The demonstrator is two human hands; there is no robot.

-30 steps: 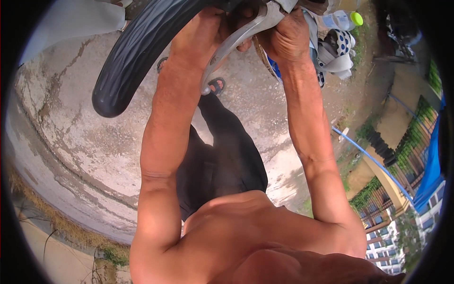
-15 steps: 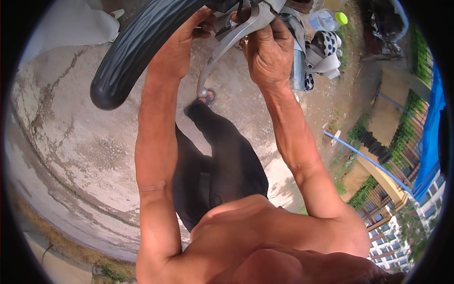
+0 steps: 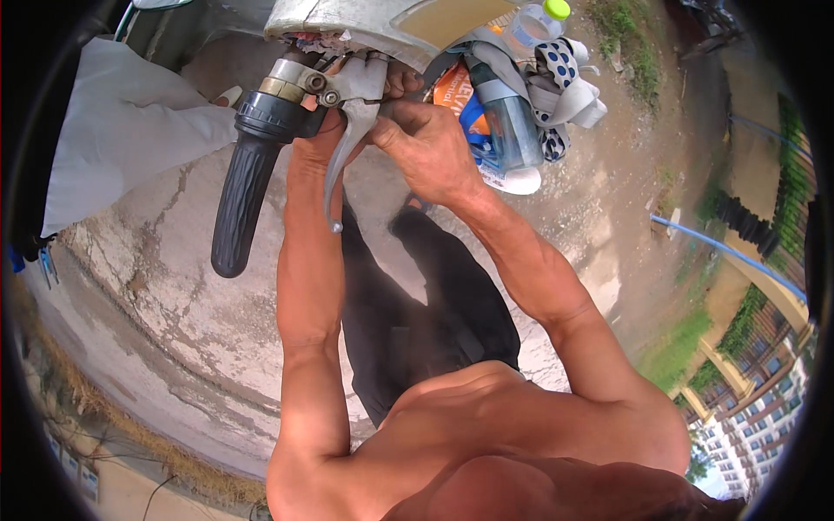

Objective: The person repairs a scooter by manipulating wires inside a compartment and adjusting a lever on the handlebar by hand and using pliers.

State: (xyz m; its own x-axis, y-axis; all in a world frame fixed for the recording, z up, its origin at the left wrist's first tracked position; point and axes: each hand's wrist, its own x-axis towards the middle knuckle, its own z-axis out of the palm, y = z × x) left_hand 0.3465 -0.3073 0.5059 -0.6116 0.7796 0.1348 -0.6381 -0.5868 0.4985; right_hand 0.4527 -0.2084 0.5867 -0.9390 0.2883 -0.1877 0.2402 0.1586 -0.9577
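Note:
A handlebar with a black ribbed rubber grip (image 3: pixel 239 213) slants down in front of me. Its metal brake lever (image 3: pixel 346 161) curves down from a grey lever bracket (image 3: pixel 360 78). My left hand (image 3: pixel 320 139) is behind the bracket, its fingers mostly hidden. To the right of the lever, my right hand (image 3: pixel 430 149) is closed, with thumb and fingers pinched together near the lever's pivot. What lies between those fingers is too hidden to make out. Above, a worn pale headlight housing (image 3: pixel 347 19) covers part of the bar.
Right of the housing are a clear bottle (image 3: pixel 512 130), a bottle with a yellow-green cap (image 3: pixel 532 30), an orange packet (image 3: pixel 453 91) and dotted straps (image 3: pixel 560 65). Pale grey cloth (image 3: pixel 130 130) hangs at the left. A blue pole (image 3: pixel 730 250) crosses the right side, above rough concrete and grass.
The view has shifted, so the handlebar, bracket and housing now show more fully. My right hand appears lower and further left, close against the lever; my left hand is now more hidden.

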